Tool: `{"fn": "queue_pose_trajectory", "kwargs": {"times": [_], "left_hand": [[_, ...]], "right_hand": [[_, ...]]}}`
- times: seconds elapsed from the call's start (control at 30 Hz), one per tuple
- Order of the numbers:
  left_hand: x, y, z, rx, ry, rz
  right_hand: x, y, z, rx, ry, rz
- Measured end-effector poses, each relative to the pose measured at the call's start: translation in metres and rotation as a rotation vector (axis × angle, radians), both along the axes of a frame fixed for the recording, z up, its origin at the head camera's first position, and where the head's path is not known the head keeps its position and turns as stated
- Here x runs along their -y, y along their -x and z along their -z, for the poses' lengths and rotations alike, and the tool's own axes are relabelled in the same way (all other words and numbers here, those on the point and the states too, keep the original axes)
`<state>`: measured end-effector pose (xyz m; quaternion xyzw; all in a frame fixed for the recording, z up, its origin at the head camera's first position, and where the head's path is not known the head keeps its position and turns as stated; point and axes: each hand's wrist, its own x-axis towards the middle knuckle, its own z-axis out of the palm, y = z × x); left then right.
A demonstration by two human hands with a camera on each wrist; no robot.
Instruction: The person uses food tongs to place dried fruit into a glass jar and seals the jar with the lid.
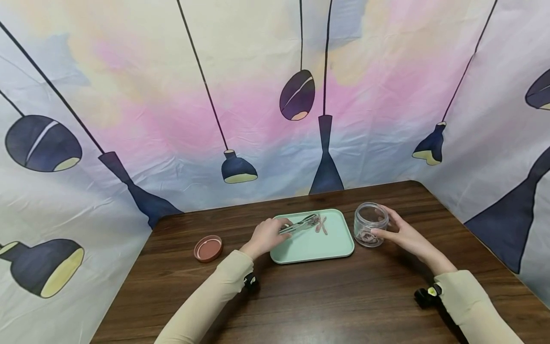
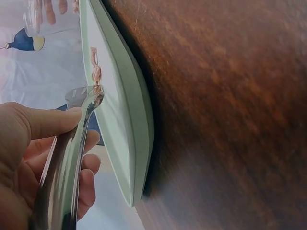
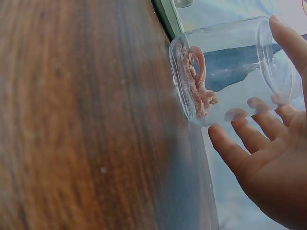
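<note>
My left hand point(image 1: 267, 237) pinches a pair of shiny metal tongs point(image 1: 301, 223) between thumb and fingers. The tongs reach over a pale green tray point(image 1: 313, 252), their tips down at a few pinkish strips point(image 1: 324, 226) on it. Whether a strip is caught between the tips I cannot tell. Just right of the tray stands an open clear jar point(image 1: 371, 216). My right hand point(image 1: 404, 236) holds it from the right, thumb and fingers around its side. More pinkish strips point(image 3: 198, 79) lie at the jar's bottom, plain in the right wrist view.
A reddish-brown round lid point(image 1: 208, 248) lies on the dark wooden table point(image 1: 326, 296), left of the tray and near my left forearm. Behind the table hangs a cloth backdrop point(image 1: 258, 134) printed with lamps.
</note>
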<state>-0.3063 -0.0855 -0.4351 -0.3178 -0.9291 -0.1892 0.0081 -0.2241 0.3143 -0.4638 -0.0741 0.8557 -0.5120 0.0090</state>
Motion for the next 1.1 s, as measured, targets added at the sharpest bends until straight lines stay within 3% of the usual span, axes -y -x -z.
{"fn": "queue_pose_trajectory", "kwargs": {"times": [0.43,0.83,1.1], "left_hand": [[0.005,-0.002,-0.004,-0.004,-0.038,0.003],[0.005,-0.003,-0.020,-0.032,-0.088,0.005],[-0.006,-0.005,-0.035,-0.050,-0.107,0.002]], "right_hand": [[0.001,0.001,-0.001,-0.006,-0.002,-0.003],[0.000,0.000,0.001,-0.002,0.000,0.005],[0.000,0.001,0.002,-0.004,-0.011,0.008]]}}
